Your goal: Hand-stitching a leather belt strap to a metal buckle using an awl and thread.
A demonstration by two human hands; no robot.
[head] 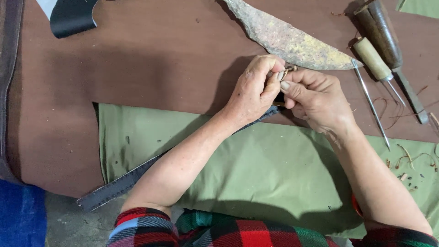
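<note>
Pinching a dark strap's (120, 185) end, left hand (252, 89) and right hand (315, 98) fingers closed, awls (371, 98) near right.

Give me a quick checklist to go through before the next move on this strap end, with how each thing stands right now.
1. Both hands on the work: left hand and right hand pinch the strap end together. Ok.
2. Dark strap free to move: it trails under the left forearm, off the green cloth. Ok.
3. Awls within reach: beside the right hand. Ok.
4. Awl points clear of the right wrist: one needle lies close. Not ok.
5. Rusty blade clear of the fingers: just beyond the knuckles. Not ok.
6. Small piece between the fingertips: hidden. Cannot tell.
</note>
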